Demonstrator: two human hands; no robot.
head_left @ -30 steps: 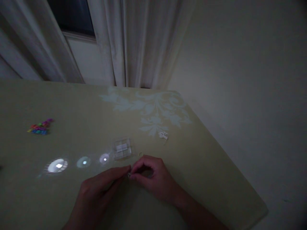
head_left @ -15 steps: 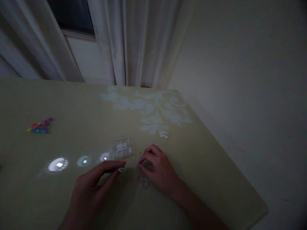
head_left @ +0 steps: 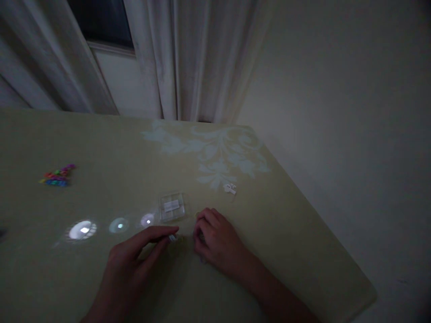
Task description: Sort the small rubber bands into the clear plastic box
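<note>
My left hand (head_left: 133,258) pinches a small pale piece with blue-white bands (head_left: 173,237) between thumb and fingertips. Just past those fingertips, faint yellowish rings (head_left: 182,240) lie on the table. My right hand (head_left: 218,237) is curled low over the tabletop with its fingers drawn together. What it may hold is hidden by the fingers. Part of another small ring (head_left: 203,259) shows under its lower edge, and a yellowish one (head_left: 197,215) peeks out by the knuckles. Behind both hands sits a clear plastic box (head_left: 172,207) with compartments and a white label.
A small white tag-like piece (head_left: 230,189) lies beyond my right hand. Far left is a heap of brightly coloured small pieces (head_left: 58,176). Lamp reflections shine on the table (head_left: 111,143), whose right edge slants towards me beside the wall. Curtains (head_left: 202,58) hang behind it.
My right hand's fingers have curled further down over the rings, covering most of them. My left hand has shifted slightly right, still pinching the small piece.
</note>
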